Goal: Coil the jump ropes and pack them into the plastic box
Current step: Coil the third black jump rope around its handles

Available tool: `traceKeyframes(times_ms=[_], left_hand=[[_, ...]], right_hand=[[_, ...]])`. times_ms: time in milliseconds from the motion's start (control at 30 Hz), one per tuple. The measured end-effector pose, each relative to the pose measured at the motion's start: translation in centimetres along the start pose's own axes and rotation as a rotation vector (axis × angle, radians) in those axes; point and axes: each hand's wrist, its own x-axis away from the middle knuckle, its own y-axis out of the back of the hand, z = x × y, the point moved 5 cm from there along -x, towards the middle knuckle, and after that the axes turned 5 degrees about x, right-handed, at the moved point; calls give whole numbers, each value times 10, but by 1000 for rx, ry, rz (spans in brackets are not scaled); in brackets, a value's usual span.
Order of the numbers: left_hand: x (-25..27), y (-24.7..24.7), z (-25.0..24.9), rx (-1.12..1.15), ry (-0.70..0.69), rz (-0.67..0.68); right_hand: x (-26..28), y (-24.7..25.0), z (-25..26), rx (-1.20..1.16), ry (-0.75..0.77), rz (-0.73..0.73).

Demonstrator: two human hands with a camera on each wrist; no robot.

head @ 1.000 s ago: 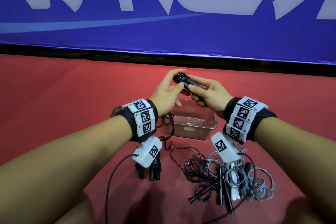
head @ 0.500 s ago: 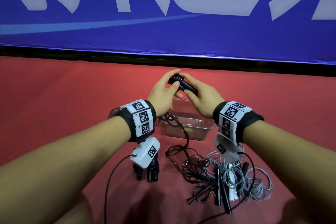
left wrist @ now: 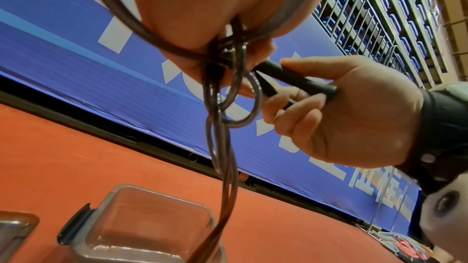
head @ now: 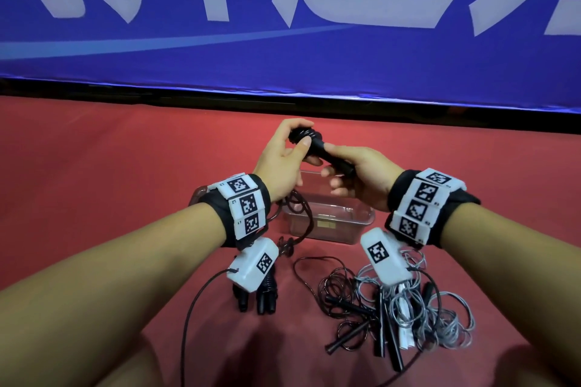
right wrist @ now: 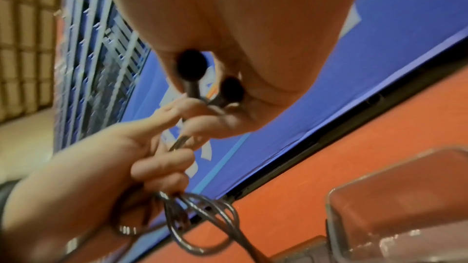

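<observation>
Right hand fingers curl round two black tapered jump-rope handles, long axis pointing far-left; left hand grips their wound cord above one clear plastic box.

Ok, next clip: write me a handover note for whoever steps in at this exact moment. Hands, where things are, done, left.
Right hand: grips the two black handles of one jump rope, held together above the plastic box.
Left hand: thumb and fingers around the handles' far end, with dark cord loops held in its lower fingers; the rest of the cord hangs toward the floor.
Plastic box: open on the red floor; nothing visibly inside.
Done: this rope's coil has been started.
Left: finish the coil and put it in the box; then the tangled pile of black and grey ropes by the right forearm and the black handles under the left wrist.
</observation>
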Motion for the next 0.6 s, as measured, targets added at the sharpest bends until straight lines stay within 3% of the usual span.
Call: traceKeyframes(times_ms=[100, 200, 433, 600], left_hand=[[0, -4, 1, -2, 16, 24], [-1, -9, -1, 27, 55, 62], [2, -23, 4, 55, 208, 202], [-3, -16, 9, 90, 212, 143]], right_hand=[[3, -1, -1, -125, -73, 65], [-1, 0, -1, -134, -31, 53], [-5, 5, 1, 133, 214, -81], [-5, 16, 2, 427, 344, -206]])
